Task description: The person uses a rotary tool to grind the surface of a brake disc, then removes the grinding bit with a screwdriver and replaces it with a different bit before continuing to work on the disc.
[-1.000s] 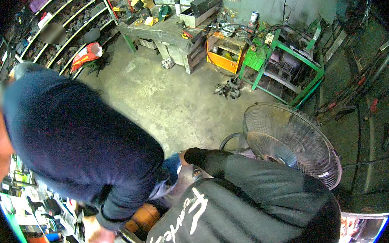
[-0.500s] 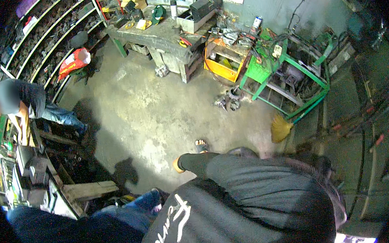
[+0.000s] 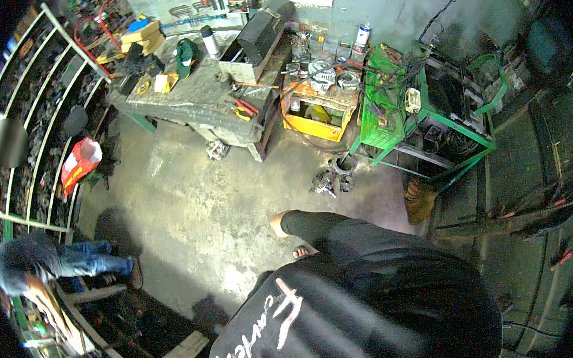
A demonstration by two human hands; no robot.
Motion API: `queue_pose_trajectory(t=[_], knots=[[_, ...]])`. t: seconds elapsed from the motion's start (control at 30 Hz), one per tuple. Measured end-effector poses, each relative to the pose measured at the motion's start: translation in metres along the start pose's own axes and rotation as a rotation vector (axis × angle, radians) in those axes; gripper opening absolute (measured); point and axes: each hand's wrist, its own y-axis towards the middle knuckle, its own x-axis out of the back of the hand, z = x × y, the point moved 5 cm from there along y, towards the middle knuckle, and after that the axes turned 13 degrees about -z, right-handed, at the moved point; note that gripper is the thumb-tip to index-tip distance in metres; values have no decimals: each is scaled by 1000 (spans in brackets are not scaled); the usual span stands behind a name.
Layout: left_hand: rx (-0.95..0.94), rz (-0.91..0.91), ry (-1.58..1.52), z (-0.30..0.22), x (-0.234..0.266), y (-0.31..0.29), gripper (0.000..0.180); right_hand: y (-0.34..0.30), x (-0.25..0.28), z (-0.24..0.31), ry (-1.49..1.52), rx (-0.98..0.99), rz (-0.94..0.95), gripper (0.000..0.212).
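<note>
A black sleeve [image 3: 313, 221] reaches forward from the right side of my black shirt [image 3: 377, 306]. Bare skin, apparently my right hand [image 3: 278, 224], shows at its end over the concrete floor [image 3: 187, 200], touching nothing visible. Its fingers cannot be made out. My left hand is out of sight. Below the right hand, the toes of a bare foot [image 3: 300, 252] peek past the shirt. Metal parts [image 3: 332, 177] lie on the floor ahead, beyond the hand.
Ahead stands a workbench [image 3: 193, 105] with a toolbox [image 3: 265, 32]. Right of it are an orange cabinet [image 3: 316, 126], a green metal frame [image 3: 458, 138] and a broom [image 3: 421, 198]. Shelving [image 3: 46, 124] lines the left, where another person [image 3: 34, 263] bends over equipment.
The bench and cabinet have grown larger and shifted left. The other person now appears lower. A jeans-clad leg at lower left has gone from view. My right hand is slightly farther forward and right.
</note>
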Motion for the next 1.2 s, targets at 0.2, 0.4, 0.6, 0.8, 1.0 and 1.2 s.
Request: queue_pose_trajectory(t=[0.2, 0.4, 0.6, 0.8, 1.0, 1.2], knots=[[27, 48, 144, -83, -26, 99, 40, 16, 64, -109, 211, -70, -276, 31], [-220, 116, 544, -242, -32, 257, 41, -40, 46, -310, 535, -838, -594, 37], [-974, -163, 900, -629, -110, 392, 43, -127, 93, -326, 1536, -1123, -1053, 35], [-1444, 108, 331, -921, -335, 211, 46, -76, 137, -387, 1655, -1050, -1115, 34], [-1681, -114, 458, -985, -490, 119, 59, 55, 235, -517, 1100, -741, -870, 39], [-1431, -232, 712, -982, -536, 153, 72, 120, 386, -582, 1002, -556, -771, 38]])
